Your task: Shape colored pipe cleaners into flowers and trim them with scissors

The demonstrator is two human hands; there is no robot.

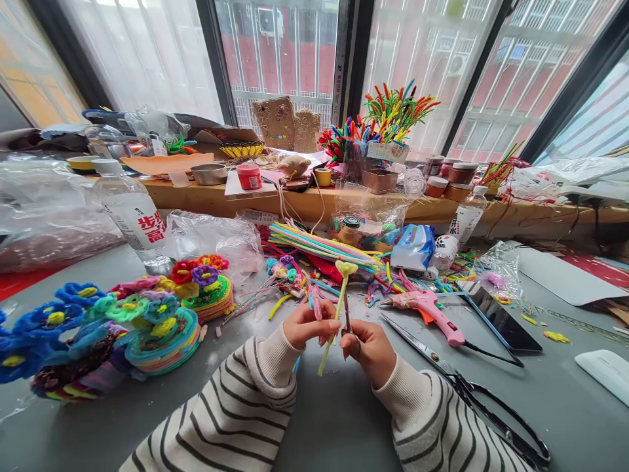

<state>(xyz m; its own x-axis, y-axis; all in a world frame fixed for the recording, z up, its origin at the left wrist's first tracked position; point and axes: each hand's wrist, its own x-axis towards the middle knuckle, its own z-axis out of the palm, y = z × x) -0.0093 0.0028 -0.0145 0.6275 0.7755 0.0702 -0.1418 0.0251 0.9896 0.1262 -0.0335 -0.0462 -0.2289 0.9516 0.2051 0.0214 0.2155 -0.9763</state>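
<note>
My left hand (309, 324) is closed on a pale yellow pipe cleaner (341, 298), which stands nearly upright with a shaped, flower-like top and its lower end hanging below the fingers. Pink and light blue pipe-cleaner loops (315, 305) stick up at the same hand; how they are held is partly hidden. My right hand (368, 347) grips what looks like small dark scissors (346, 311), with the narrow blades pointing up close beside the yellow stem and a handle loop at the fingers. Whether the blades touch the stem I cannot tell.
Fuzzy flower pieces (162, 328) stand at left. Large black-handled scissors (442, 364), a pink glue gun (432, 311) with cord and a phone (501, 318) lie at right. Behind are a pipe-cleaner bundle (324, 246), a water bottle (130, 210) and a wooden ledge (216, 198).
</note>
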